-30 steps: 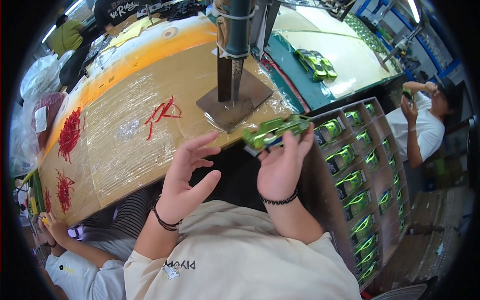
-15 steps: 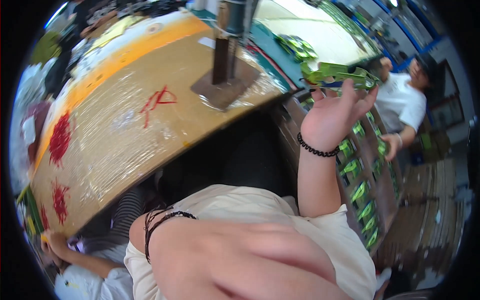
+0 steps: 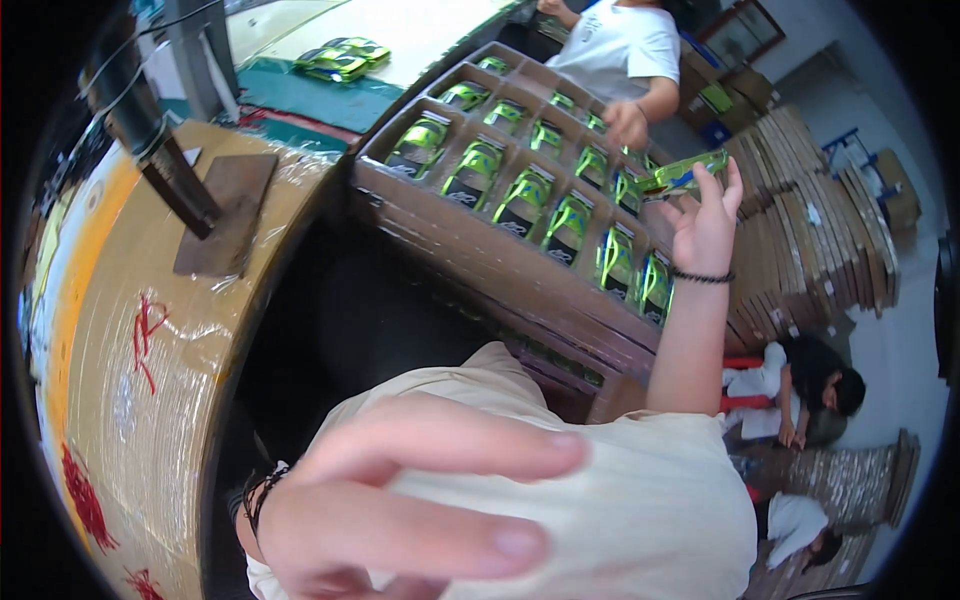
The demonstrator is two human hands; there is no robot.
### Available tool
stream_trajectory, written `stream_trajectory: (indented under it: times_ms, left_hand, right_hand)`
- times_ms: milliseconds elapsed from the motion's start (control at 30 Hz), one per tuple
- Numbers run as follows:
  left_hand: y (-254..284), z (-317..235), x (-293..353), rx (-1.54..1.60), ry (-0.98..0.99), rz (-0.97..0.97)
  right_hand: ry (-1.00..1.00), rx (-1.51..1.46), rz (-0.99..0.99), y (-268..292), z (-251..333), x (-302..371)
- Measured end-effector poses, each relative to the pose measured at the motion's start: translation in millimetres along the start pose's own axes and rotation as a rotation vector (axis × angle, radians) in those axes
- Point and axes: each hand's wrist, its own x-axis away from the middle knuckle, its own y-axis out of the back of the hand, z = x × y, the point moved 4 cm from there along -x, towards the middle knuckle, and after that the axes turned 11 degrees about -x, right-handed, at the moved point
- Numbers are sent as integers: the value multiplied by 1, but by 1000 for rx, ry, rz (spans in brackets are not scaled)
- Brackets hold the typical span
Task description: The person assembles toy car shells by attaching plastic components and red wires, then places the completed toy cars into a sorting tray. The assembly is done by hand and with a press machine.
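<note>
My right hand is raised over the right end of a brown divided tray, its fingers closed on a green toy car body with a touch of blue. Rows of similar green and black toy cars lie in the tray's compartments. Close in front of me, large and blurred, my left hand has its fingers apart and nothing in them. It hovers in front of my light shirt.
A plastic-wrapped worktable lies at left, with a metal post on a base plate. More green car bodies rest on a far table. A co-worker in white reaches over the tray. Cardboard stacks and two more people are at right.
My view has swung right, bringing the tray to the middle. My right hand has carried the green car body from beside the far table to over the tray. My left hand's fingers have spread.
</note>
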Motion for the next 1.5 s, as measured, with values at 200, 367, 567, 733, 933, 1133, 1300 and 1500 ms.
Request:
stream_trajectory:
  times_ms: [200, 367, 567, 733, 933, 1133, 1300, 1500]
  left_hand:
    - [9, 16, 3, -64, 93, -200]
    - [19, 29, 0, -48, 208, -155]
    - [24, 41, 2, -115, 221, -158]
    - [28, 48, 2, -116, 277, -239]
    - [38, 60, 4, -108, 266, -293]
    - [43, 76, 3, -59, 302, -328]
    - [43, 80, 2, -48, 305, -298]
    - [38, 85, 0, -22, 325, -292]
  right_hand:
    - [100, 490, -99, 49, 25, -34]
    - [344, 1068, 177, 111, -2, -97]
    - [149, 1290, 675, 103, -31, -103]
    - [144, 1338, 892, 99, -42, -90]
    - [314, 1487, 893, 128, -56, -92]
    - [472, 1489, 872, 134, -59, -89]
    - [733, 1515, 951, 119, -53, -71]
    - [569, 1454, 994, 127, -58, -80]
